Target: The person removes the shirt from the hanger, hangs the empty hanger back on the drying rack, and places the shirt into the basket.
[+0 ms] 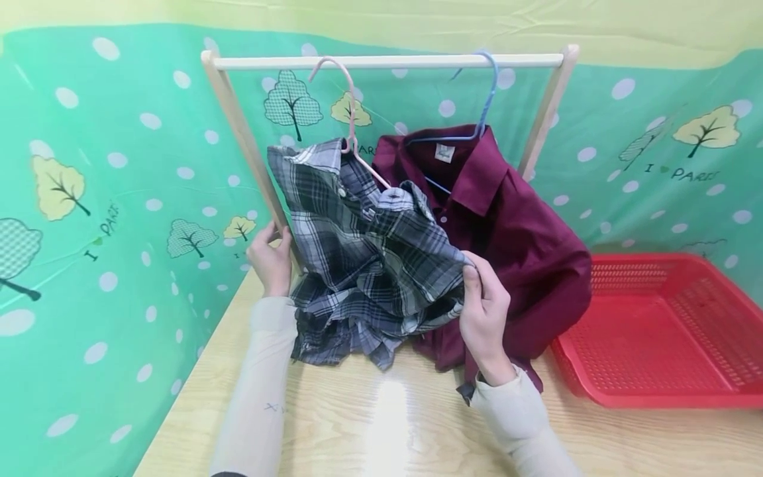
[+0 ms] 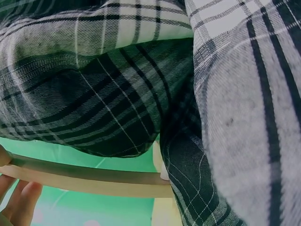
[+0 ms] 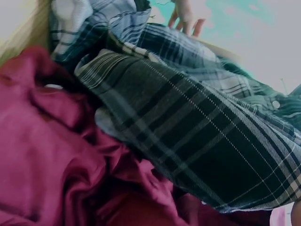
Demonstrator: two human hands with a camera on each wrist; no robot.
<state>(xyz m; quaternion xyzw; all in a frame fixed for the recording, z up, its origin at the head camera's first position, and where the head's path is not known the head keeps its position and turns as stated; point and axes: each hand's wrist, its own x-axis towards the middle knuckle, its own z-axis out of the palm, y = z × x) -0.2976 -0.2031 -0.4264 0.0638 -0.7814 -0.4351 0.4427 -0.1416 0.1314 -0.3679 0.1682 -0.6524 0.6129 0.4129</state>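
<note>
A grey and black plaid shirt [image 1: 334, 245] hangs lopsided on a pink hanger [image 1: 352, 109], whose hook overlaps the rail in the head view. My right hand [image 1: 485, 311] pinches the shirt's edge on the right side, thumb on top, drawing the cloth outward. My left hand [image 1: 272, 262] grips the left wooden post of the rack [image 1: 244, 132], low down beside the shirt. In the left wrist view, fingers [image 2: 28, 197] wrap the wooden post [image 2: 94, 179] below the plaid cloth [image 2: 117, 99]. The right wrist view shows the plaid shirt [image 3: 188, 122] stretched over dark red cloth.
A dark red shirt [image 1: 524, 232] hangs on a blue hanger [image 1: 491, 93] over the white rail [image 1: 405, 62], right behind the plaid one. On the table [image 1: 334, 424], a red perforated basket [image 1: 661, 397] stands at the right. A green patterned curtain [image 1: 149, 232] backs the rack.
</note>
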